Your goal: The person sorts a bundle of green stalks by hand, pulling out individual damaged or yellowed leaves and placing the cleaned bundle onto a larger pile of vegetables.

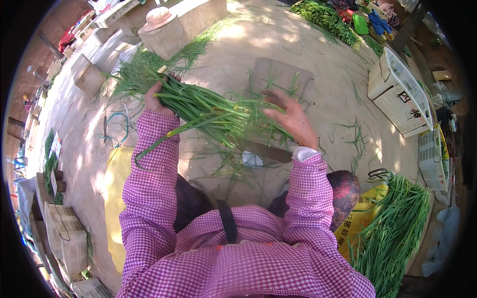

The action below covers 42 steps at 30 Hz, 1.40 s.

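A thick bundle of garlic chives (198, 104) lies across my left hand (158, 99), its fingers wrapped round the middle. The pale stem ends point right and toward me, while the leafy tips fan out to the far left. One long loose blade droops from the bundle past my left sleeve. My right hand (294, 121) is just right of the stem ends, fingers and thumb apart and slightly blurred. A thin yellowish blade reaches to its fingertips; whether they touch it I cannot tell.
Loose blades litter the ground around a flat grey slab (280, 74). At my right, a large heap of chives (395, 233) lies beside a yellow sack (362, 208). White crates (400, 94) stand far right; another crate (67, 238) is at left. A hat (158, 18) tops a concrete block.
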Each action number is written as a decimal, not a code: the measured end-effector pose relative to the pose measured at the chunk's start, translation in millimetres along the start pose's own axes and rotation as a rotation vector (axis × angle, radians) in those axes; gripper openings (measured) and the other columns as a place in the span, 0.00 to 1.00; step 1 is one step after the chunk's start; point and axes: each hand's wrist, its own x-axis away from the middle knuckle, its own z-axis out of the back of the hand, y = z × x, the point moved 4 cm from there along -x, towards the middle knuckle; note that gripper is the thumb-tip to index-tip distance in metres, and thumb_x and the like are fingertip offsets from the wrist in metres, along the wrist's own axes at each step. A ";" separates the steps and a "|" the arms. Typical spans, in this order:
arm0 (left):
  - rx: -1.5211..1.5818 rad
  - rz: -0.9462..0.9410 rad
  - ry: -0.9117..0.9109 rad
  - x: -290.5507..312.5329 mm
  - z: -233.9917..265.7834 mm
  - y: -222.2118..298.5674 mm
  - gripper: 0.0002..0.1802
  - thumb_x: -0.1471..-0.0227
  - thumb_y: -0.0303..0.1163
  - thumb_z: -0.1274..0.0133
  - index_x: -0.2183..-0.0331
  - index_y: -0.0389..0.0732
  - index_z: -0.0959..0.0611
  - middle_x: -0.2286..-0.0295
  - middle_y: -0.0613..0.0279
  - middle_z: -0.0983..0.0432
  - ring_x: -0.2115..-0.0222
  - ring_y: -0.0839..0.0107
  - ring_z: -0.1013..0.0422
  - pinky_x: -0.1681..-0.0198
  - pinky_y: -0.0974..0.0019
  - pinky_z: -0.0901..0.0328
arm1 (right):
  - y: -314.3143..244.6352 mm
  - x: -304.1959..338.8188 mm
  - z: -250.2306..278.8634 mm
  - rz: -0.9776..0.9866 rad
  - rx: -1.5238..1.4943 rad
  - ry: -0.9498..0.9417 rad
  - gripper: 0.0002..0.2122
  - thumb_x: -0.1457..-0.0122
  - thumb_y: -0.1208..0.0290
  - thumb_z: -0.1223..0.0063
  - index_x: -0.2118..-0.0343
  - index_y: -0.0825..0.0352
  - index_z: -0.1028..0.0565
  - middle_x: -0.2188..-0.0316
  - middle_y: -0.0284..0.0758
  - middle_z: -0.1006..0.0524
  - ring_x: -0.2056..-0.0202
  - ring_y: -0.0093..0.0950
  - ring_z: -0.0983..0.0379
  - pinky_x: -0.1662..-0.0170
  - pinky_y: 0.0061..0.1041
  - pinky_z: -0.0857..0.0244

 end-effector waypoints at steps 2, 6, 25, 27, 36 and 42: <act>-0.050 -0.026 0.145 2.4 19.8 3.7 0.13 0.51 0.28 0.54 0.62 0.33 0.28 0.66 0.49 0.28 0.64 0.53 0.30 0.57 0.46 0.33 | -10.5 0.4 -25.5 0.104 0.270 -0.101 0.30 0.52 0.57 0.41 0.49 0.69 0.33 0.54 0.46 0.28 0.51 0.38 0.34 0.49 0.33 0.41; -0.077 0.006 0.334 14.3 43.5 -7.6 0.17 0.53 0.29 0.53 0.59 0.33 0.30 0.63 0.48 0.31 0.61 0.53 0.31 0.53 0.46 0.35 | -35.1 -2.7 -84.2 0.368 0.589 -0.151 0.37 0.56 0.48 0.41 0.45 0.66 0.38 0.52 0.49 0.31 0.47 0.45 0.39 0.46 0.38 0.46; -0.244 0.079 0.170 50.3 32.9 -0.4 0.14 0.52 0.25 0.53 0.61 0.33 0.24 0.68 0.52 0.23 0.66 0.59 0.26 0.60 0.54 0.29 | 33.9 -23.4 -143.3 -0.167 -0.365 -0.103 0.15 0.43 0.68 0.48 0.58 0.73 0.28 0.69 0.38 0.23 0.67 0.23 0.27 0.64 0.23 0.34; -0.249 0.023 0.164 48.0 42.1 6.2 0.13 0.52 0.26 0.53 0.61 0.34 0.24 0.67 0.53 0.23 0.66 0.59 0.26 0.59 0.53 0.29 | 35.6 -27.9 -141.9 -0.203 -0.565 -0.019 0.13 0.41 0.67 0.50 0.61 0.73 0.28 0.73 0.35 0.24 0.70 0.23 0.28 0.67 0.24 0.35; -0.158 -0.080 0.195 44.1 47.3 25.0 0.13 0.50 0.29 0.51 0.62 0.33 0.26 0.78 0.60 0.29 0.73 0.61 0.29 0.64 0.50 0.30 | 39.5 -35.6 -80.8 -0.175 -1.244 0.204 0.14 0.38 0.61 0.56 0.68 0.70 0.31 0.85 0.27 0.40 0.88 0.18 0.47 0.86 0.18 0.53; -0.319 -0.048 0.258 40.9 60.2 46.8 0.15 0.48 0.33 0.56 0.63 0.32 0.25 0.69 0.51 0.24 0.67 0.58 0.27 0.61 0.56 0.31 | 65.6 -30.0 -30.8 -0.126 -1.353 0.362 0.14 0.37 0.60 0.59 0.66 0.68 0.31 0.85 0.27 0.39 0.89 0.17 0.51 0.87 0.17 0.57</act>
